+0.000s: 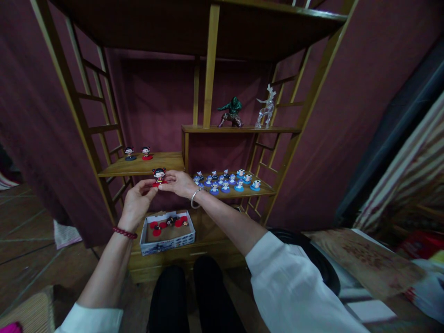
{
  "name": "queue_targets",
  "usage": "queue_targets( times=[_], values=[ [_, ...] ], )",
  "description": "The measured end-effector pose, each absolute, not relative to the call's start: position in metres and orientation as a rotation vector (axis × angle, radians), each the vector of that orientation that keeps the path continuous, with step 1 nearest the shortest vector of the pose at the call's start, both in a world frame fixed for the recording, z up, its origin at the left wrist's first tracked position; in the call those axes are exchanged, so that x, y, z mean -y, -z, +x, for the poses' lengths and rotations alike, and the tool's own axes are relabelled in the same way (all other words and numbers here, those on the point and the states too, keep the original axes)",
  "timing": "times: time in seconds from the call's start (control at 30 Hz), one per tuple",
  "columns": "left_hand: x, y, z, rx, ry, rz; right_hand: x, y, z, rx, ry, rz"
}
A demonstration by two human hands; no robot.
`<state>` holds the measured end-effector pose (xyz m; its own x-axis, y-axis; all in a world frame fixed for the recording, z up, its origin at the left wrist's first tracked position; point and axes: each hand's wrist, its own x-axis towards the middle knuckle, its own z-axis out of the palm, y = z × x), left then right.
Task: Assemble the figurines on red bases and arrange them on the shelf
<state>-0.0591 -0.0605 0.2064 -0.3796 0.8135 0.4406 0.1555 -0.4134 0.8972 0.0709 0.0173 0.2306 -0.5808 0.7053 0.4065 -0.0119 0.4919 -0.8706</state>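
Narrow at the fingertips, the grip of the left hand (135,202) and right hand (182,184) is holding a black-haired figurine (159,175) upright by its red base, in front of a wooden shelf (161,161). Two similar figurines (146,153) are standing on that shelf. Below, red-based pieces (157,230) are lying in an open box (168,246). To the right, rows of small figures (225,187) are standing beneath a crouching green figure (233,111) and a clear deer (267,111).

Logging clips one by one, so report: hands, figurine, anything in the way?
Left hand and right hand holding red-based figurine. Figurine upright. Nothing visibly blocking the hands.
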Motion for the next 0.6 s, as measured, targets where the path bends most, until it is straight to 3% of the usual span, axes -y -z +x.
queue_targets(
  times=[0.6],
  values=[
    [0.036, -0.241, -0.066, -1.796, -1.709, 1.759, -0.038, -0.262, 0.060, 1.973, -0.918, -0.644]
  ],
)
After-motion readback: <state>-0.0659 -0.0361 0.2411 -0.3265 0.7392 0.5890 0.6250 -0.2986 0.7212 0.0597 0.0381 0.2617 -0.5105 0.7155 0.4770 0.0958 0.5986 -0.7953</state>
